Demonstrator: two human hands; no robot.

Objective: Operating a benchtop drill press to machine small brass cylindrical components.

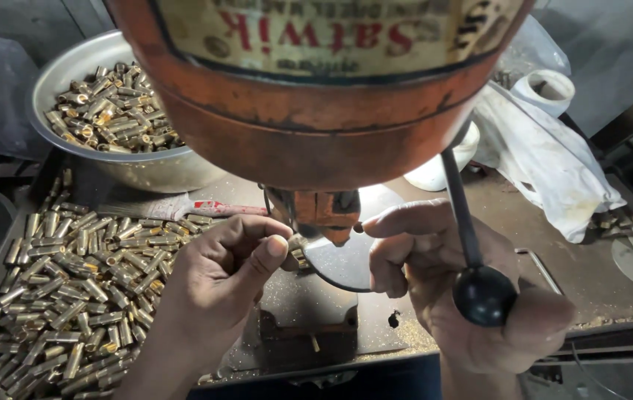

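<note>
Head view is showing the left hand (231,263) pinching a small brass tube (299,257) under the orange drill press's spindle (324,211) while the right hand (472,296) is gripping the black-knobbed lever (483,295), so a fingertip is risking injury near the desk's front edge.

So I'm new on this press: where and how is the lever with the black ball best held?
Grip the black ball knob at the lever rod's low end, coming from the right, palm wrapped round it as the right hand is. The ball is round and fills a palm; the thin rod looks slippery, with less leverage.
</note>
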